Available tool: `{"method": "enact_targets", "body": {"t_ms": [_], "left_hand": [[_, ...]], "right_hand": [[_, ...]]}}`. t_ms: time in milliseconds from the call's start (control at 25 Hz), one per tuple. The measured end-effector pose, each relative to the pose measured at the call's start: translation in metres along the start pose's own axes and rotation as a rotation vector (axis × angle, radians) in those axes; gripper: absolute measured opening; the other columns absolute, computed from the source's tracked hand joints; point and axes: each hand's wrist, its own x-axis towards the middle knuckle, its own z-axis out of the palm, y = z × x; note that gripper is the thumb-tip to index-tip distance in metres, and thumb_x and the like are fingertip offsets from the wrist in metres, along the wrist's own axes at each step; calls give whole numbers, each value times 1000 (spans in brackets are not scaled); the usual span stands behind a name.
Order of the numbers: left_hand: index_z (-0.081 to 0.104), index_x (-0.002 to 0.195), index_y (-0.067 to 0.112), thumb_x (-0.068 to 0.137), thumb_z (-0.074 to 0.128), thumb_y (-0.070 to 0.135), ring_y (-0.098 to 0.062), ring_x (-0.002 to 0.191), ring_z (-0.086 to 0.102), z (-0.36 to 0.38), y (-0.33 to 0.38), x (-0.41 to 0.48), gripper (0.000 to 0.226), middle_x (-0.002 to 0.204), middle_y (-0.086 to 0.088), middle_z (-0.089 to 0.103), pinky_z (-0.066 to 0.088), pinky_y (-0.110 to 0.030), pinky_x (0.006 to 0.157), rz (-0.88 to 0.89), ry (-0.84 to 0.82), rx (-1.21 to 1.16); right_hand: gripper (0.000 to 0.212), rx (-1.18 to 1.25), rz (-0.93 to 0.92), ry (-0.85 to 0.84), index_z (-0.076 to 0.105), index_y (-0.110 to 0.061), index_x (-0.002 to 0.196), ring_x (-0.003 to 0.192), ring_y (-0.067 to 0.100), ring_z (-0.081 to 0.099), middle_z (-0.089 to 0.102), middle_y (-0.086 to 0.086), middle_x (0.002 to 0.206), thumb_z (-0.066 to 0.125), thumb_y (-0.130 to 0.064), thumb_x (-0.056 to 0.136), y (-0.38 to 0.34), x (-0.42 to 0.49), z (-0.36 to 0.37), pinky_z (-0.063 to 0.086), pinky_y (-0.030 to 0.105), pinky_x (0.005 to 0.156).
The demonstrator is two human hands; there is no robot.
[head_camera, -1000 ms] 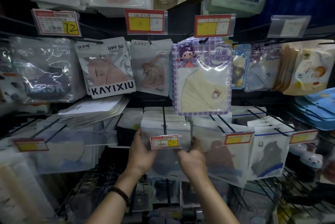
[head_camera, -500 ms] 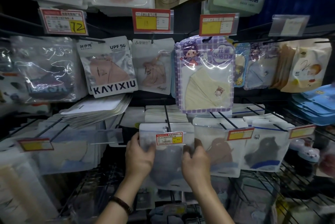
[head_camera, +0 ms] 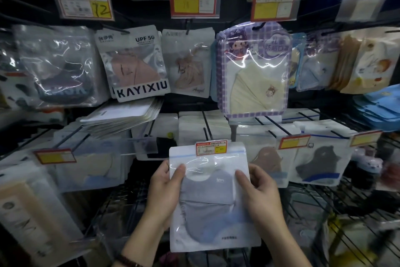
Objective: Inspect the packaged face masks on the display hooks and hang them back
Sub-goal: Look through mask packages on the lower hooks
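At lower centre, the left hand (head_camera: 161,191) and right hand (head_camera: 262,197) pinched the side edges of the grey mask packet (head_camera: 212,208), fingers curled behind, thumbs in front. Inspection seemed under way; rehanging would call for threading its top onto the hook (head_camera: 206,125) above.

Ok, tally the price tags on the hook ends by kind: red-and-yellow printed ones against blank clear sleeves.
Red-and-yellow printed price tags: 7
Blank clear plastic tag sleeve: 1
Total: 8
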Motion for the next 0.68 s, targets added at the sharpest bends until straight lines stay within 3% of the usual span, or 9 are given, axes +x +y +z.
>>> {"method": "enact_targets", "body": {"t_ms": [120, 200, 320, 400, 480, 520, 600, 680], "left_hand": [[69, 115, 11, 107, 60, 10, -29, 101, 79, 1, -17, -16, 12, 106, -8, 82, 63, -45, 89, 43, 85, -34], [69, 111, 12, 107, 59, 8, -31, 101, 77, -2, -42, -27, 11, 110, -14, 80, 61, -45, 90, 16, 226, -127], [68, 117, 15, 108, 58, 9, -35, 108, 75, -4, -73, -43, 15, 115, -16, 78, 58, -56, 100, -91, 422, -306], [67, 126, 14, 108, 58, 8, -40, 113, 74, 8, -83, -59, 21, 119, -17, 78, 56, -61, 103, -146, 414, -420], [66, 131, 12, 105, 60, 2, -37, 112, 75, 16, -86, -73, 28, 120, -16, 78, 57, -56, 101, -170, 334, -438], [69, 127, 11, 102, 62, -2, -35, 108, 77, 12, -84, -76, 29, 117, -16, 79, 59, -52, 97, -189, 306, -419], [73, 113, 7, 94, 67, -7, -30, 90, 79, -8, -71, -72, 24, 108, -16, 80, 59, -45, 86, -238, 272, -354], [76, 105, 10, 94, 72, 2, -22, 82, 78, -30, -56, -60, 14, 105, -13, 81, 60, -39, 77, -241, 193, -234]], "right_hand": [[17, 86, 125, -121, 77, -8, 112, 95, 29, 79, 83, 13, 104, 76, -16, 98, 5, -18, -19, 61, 44, 84], [39, 89, 217, -202, 79, -7, 114, 95, 33, 79, 82, 17, 107, 89, -28, 82, 17, -35, -31, 63, 39, 77], [51, 347, 423, -64, 77, -3, 119, 91, 39, 75, 79, 21, 109, 88, -12, 69, 50, -59, -33, 63, 39, 68], [55, 538, 491, 19, 73, 3, 125, 105, 44, 73, 77, 26, 116, 82, -4, 71, 69, -79, -18, 65, 49, 83], [59, 582, 461, 43, 70, 4, 129, 118, 49, 71, 75, 28, 125, 85, -1, 73, 77, -94, -2, 53, 62, 106], [57, 591, 440, 59, 70, 3, 131, 118, 49, 71, 74, 27, 126, 84, 0, 76, 76, -98, -1, 51, 63, 109], [48, 574, 411, 63, 70, 3, 130, 114, 46, 74, 75, 27, 124, 74, 4, 83, 70, -95, -9, 58, 57, 101], [46, 546, 380, 21, 72, 1, 129, 114, 44, 74, 75, 27, 124, 71, 6, 83, 64, -91, -21, 63, 50, 95]]}}
